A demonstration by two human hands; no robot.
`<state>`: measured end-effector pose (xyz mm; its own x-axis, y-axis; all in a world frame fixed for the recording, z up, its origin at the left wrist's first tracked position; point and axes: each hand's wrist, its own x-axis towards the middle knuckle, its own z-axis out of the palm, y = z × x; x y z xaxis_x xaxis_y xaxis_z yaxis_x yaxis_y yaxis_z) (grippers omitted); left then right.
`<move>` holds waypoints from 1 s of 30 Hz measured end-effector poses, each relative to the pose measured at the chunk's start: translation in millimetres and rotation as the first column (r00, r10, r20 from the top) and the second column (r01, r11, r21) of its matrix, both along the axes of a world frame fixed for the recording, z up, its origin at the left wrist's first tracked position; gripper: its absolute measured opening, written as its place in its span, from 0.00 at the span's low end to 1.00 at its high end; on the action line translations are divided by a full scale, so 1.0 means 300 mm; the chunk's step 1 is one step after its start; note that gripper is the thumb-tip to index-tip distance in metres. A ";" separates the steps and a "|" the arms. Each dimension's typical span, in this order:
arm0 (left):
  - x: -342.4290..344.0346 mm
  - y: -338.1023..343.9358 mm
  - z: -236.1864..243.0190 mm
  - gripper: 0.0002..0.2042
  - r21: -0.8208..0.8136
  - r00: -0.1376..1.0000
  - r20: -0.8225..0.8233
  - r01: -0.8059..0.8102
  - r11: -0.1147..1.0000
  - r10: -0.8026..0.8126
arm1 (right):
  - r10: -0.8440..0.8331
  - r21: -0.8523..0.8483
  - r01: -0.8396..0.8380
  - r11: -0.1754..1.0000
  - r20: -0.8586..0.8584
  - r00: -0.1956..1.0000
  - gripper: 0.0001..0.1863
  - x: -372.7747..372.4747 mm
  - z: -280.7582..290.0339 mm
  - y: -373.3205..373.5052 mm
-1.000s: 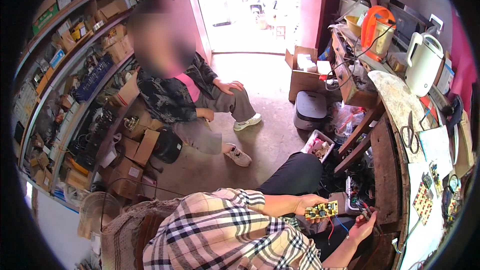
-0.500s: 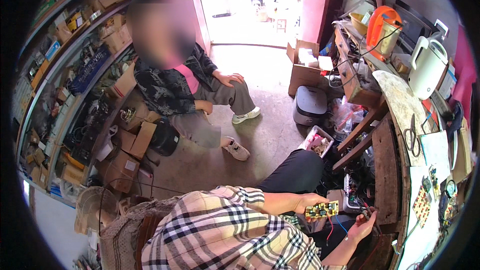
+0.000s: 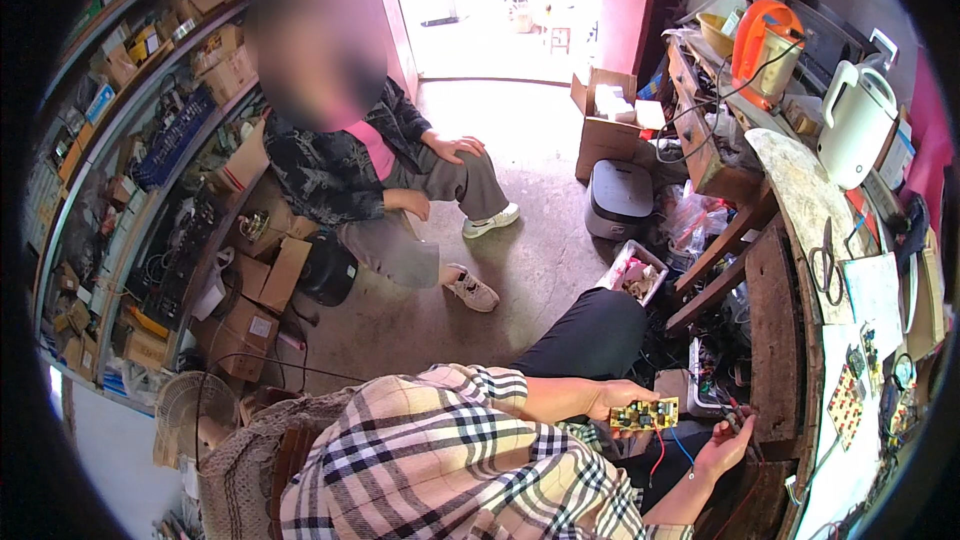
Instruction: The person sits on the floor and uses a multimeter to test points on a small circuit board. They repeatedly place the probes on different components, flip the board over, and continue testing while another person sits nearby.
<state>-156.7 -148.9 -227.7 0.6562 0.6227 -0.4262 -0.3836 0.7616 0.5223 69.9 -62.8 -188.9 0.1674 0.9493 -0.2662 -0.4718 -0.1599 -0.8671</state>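
Observation:
My left hand grips a small yellow circuit board by its left side, with the component side facing up. A red wire and a blue wire hang from the board's lower edge. To the right of the board, my right hand is closed around a thin dark tool with a red part; its exact kind is too small to tell. The tool's tip is apart from the board. Beyond both hands sits an opened white housing with electronics inside.
At the right, a worktop carries scissors, a white kettle, an orange-topped jug and another circuit board. Another person sits ahead at the left, by crowded shelves. A grey bin stands on the floor.
The view has shifted slightly. My right hand and its tool have turned a little; the board stays in my left hand. The seated person's lower hand has moved slightly.

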 end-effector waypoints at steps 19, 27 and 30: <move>0.000 -0.002 0.007 0.27 -0.005 1.000 -0.001 0.018 1.000 -0.018 | -0.002 0.019 0.003 1.000 -0.040 0.999 0.15 0.014 -0.025 0.007; 0.004 0.002 0.012 0.27 0.039 1.000 -0.013 0.010 0.999 -0.009 | 0.004 0.034 -0.002 0.999 -0.047 0.999 0.15 -0.012 0.021 -0.015; -0.001 0.000 0.019 0.26 0.031 1.000 0.026 0.013 0.999 -0.014 | 0.010 0.039 -0.008 0.999 -0.049 0.999 0.15 -0.016 0.026 -0.016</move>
